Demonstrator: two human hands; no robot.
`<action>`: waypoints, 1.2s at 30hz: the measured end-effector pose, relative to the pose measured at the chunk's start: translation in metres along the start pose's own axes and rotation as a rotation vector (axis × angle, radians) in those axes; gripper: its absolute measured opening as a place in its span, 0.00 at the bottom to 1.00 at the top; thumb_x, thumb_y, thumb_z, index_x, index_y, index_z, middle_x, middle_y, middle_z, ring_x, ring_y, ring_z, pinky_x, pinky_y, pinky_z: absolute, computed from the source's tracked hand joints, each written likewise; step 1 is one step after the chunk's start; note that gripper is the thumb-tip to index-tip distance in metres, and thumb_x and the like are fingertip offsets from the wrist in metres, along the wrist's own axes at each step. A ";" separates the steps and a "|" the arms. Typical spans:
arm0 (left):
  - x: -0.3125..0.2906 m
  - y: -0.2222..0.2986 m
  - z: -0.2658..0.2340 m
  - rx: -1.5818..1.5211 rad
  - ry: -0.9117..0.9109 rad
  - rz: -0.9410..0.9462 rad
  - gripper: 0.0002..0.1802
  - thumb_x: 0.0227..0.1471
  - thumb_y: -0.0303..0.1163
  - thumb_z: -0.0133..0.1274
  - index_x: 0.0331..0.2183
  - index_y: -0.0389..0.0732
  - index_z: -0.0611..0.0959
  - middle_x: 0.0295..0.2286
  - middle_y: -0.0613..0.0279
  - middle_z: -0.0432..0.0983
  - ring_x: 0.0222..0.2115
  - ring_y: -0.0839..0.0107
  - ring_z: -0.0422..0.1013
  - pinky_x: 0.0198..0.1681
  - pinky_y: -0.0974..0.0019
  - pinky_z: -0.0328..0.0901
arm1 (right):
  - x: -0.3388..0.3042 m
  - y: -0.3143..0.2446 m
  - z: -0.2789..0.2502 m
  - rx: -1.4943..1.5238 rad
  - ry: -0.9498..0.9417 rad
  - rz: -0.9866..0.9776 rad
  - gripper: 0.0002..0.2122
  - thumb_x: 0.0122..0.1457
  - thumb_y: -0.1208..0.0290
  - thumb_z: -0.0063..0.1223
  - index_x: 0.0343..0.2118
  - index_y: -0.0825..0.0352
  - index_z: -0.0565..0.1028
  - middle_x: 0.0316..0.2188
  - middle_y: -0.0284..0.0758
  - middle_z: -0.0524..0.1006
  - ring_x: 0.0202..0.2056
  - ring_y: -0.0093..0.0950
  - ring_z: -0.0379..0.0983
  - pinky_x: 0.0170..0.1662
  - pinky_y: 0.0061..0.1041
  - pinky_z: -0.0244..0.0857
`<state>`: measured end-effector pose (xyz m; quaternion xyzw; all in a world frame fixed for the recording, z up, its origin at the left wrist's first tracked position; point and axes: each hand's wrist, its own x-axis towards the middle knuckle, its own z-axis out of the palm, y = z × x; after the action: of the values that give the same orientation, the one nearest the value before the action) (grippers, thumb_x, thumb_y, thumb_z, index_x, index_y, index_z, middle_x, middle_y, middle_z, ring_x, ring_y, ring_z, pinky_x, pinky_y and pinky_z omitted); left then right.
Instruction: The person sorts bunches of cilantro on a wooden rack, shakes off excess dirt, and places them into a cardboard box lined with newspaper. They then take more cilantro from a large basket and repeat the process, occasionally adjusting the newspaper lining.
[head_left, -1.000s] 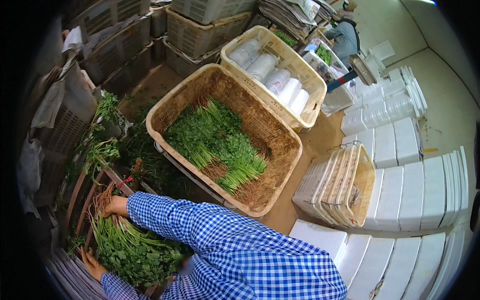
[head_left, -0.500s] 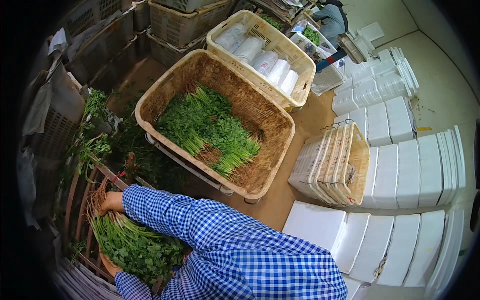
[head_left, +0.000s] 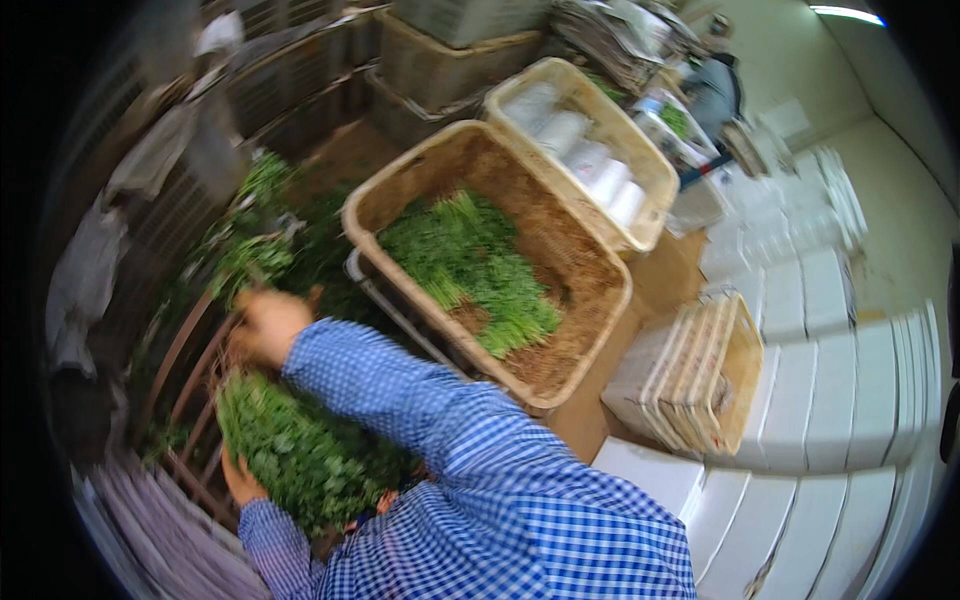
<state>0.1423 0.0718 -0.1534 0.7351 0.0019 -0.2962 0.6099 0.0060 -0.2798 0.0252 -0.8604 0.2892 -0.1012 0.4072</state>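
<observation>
A thick bunch of coriander (head_left: 300, 450), with leafy tops and brownish roots, lies over a rack of reddish-brown bars (head_left: 185, 345) at the lower left. My left hand (head_left: 240, 480) is closed against the near left side of the bunch, its fingers partly hidden by the greens. My right hand (head_left: 272, 325) is just beyond the root end, too smeared by motion to make out its fingers. Loose coriander sprigs (head_left: 250, 262) hang past that hand. Ahead, more bunches of coriander (head_left: 470, 265) lie in a large dirt-stained plastic crate (head_left: 590, 345).
Behind the large crate stands a cream crate (head_left: 655, 165) of rolled clear bags. Nested crates (head_left: 680, 375) and rows of white foam boxes (head_left: 820, 370) fill the right. Stacked crates (head_left: 450, 75) stand at the back, folded paper (head_left: 160, 530) at lower left. A person (head_left: 715, 95) is far off.
My right hand has moved from the stems and roots of the bunch to beyond its root end. My left hand stays on the bunch. The view has shifted, so surroundings sit farther right.
</observation>
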 end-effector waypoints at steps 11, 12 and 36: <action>-0.063 0.096 0.026 0.491 -0.284 0.179 0.69 0.37 0.85 0.32 0.66 0.41 0.60 0.63 0.43 0.58 0.64 0.49 0.56 0.66 0.52 0.53 | -0.160 0.059 -0.024 0.735 -0.173 0.511 0.19 0.68 0.67 0.52 0.58 0.70 0.71 0.45 0.41 0.80 0.45 0.28 0.78 0.47 0.25 0.73; -0.067 0.107 0.036 0.501 -0.322 0.149 0.73 0.31 0.88 0.29 0.67 0.41 0.58 0.65 0.42 0.54 0.66 0.48 0.51 0.68 0.52 0.49 | -0.158 0.064 -0.010 0.614 -0.222 0.451 0.22 0.67 0.66 0.53 0.61 0.69 0.68 0.49 0.44 0.78 0.50 0.33 0.76 0.51 0.26 0.72; -0.139 0.157 0.052 0.643 0.172 0.423 0.47 0.53 0.61 0.56 0.64 0.40 0.66 0.61 0.43 0.64 0.63 0.49 0.59 0.66 0.50 0.53 | -0.096 -0.006 -0.005 0.107 -0.210 -0.095 0.31 0.55 0.68 0.66 0.62 0.61 0.68 0.35 0.39 0.81 0.34 0.29 0.80 0.39 0.31 0.76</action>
<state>0.0622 0.0349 0.0440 0.8950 -0.1915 -0.0870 0.3934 -0.0716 -0.2247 0.0389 -0.8559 0.1981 -0.0451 0.4756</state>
